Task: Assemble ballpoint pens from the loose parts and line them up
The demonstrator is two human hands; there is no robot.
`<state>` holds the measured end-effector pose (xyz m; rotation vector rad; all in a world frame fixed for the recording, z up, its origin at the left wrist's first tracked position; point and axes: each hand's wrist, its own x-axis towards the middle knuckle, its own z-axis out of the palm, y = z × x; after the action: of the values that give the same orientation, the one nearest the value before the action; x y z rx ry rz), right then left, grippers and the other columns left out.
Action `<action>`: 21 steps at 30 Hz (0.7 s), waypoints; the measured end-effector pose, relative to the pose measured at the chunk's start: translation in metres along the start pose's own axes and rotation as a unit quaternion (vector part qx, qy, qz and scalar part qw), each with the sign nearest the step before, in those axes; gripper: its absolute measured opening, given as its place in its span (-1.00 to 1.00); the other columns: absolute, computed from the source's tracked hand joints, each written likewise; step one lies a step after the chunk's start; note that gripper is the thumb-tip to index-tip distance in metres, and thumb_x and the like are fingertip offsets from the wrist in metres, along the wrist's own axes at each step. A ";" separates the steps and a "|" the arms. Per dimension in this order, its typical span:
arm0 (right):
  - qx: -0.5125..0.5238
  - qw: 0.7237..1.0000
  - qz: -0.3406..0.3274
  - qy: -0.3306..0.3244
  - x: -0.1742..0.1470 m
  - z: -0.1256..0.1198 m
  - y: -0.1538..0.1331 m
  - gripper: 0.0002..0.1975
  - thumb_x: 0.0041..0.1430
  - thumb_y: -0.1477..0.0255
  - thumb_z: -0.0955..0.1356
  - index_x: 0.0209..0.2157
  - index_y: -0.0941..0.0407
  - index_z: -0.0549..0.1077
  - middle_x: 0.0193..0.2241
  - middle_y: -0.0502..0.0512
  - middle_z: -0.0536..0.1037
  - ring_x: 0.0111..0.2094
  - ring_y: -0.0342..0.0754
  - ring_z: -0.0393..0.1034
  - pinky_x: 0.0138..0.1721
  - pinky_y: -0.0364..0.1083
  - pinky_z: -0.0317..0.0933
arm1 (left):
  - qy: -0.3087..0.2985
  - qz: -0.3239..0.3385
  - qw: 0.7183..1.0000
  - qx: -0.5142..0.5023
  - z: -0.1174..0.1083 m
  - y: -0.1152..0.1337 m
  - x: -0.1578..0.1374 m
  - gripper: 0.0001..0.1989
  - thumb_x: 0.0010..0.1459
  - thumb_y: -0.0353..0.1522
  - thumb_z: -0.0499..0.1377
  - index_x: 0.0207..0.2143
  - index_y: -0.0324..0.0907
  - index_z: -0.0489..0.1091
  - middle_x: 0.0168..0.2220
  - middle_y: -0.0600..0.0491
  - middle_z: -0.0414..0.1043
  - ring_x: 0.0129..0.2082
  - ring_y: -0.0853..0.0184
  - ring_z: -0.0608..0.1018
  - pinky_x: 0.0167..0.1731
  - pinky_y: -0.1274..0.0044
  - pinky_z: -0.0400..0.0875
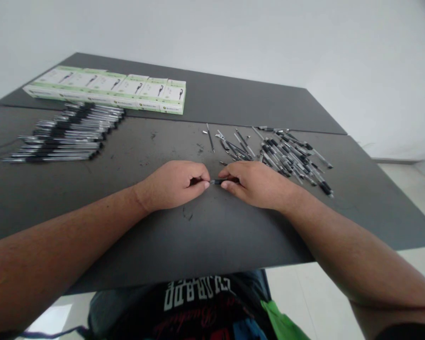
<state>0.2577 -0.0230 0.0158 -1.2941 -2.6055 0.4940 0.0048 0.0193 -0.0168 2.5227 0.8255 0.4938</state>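
A pen with a black grip is held level between my two hands over the near middle of the table. My right hand is closed round its barrel, which the fingers mostly hide. At the tip end, my left hand pinches with thumb and forefinger; whether it holds the tip itself or a small part on it I cannot make out. Just beyond my right hand lie loose pen parts, among them thin dark refills and small tips. Beside them is a heap of clear pen barrels with black grips.
At the left lies a stack of pens with black grips, side by side. Behind it stands a row of green and white boxes with pen pictures. Black scraps and marks dot the grey table. A wall rises behind.
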 end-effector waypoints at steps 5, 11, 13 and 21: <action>-0.015 1.000 0.019 -0.003 0.000 -0.001 0.000 -0.83 0.37 0.37 0.37 -0.11 0.14 0.56 -0.23 0.14 0.66 -0.20 0.05 0.53 -0.14 -0.04 0.28 | 0.003 0.000 1.000 0.001 0.000 -0.001 -0.001 -0.81 0.30 -0.27 0.16 -0.29 -0.13 0.52 -0.36 0.10 0.58 -0.35 0.31 0.57 -0.31 0.49 0.31; -0.012 1.000 -0.007 -0.010 0.001 0.000 0.000 -0.74 0.46 0.38 0.29 -0.04 0.16 0.58 -0.12 0.20 0.68 -0.07 0.08 0.54 -0.01 -0.01 0.28 | 0.015 0.012 1.000 0.003 0.000 -0.001 -0.001 -0.84 0.29 -0.29 0.17 -0.29 -0.14 0.52 -0.38 0.11 0.57 -0.37 0.33 0.56 -0.33 0.50 0.29; 0.002 1.000 0.010 0.004 0.000 0.000 0.000 -0.78 0.39 0.38 0.36 -0.02 0.15 0.57 -0.14 0.17 0.68 -0.11 0.06 0.55 -0.05 -0.04 0.29 | 0.015 0.014 1.000 0.004 0.000 -0.001 -0.001 -0.84 0.30 -0.29 0.16 -0.29 -0.14 0.52 -0.38 0.11 0.57 -0.37 0.33 0.56 -0.32 0.50 0.29; -0.029 0.999 -0.015 -0.022 0.001 0.000 -0.002 -0.71 0.49 0.38 0.26 -0.06 0.17 0.60 -0.16 0.21 0.67 -0.09 0.10 0.55 -0.04 0.00 0.27 | 0.009 0.005 1.000 0.004 0.000 -0.001 -0.001 -0.84 0.30 -0.29 0.17 -0.28 -0.13 0.52 -0.37 0.11 0.57 -0.36 0.32 0.57 -0.32 0.50 0.30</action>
<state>0.2557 -0.0229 0.0163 -1.2736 -2.6897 0.4499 0.0038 0.0196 -0.0175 2.5340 0.8239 0.5177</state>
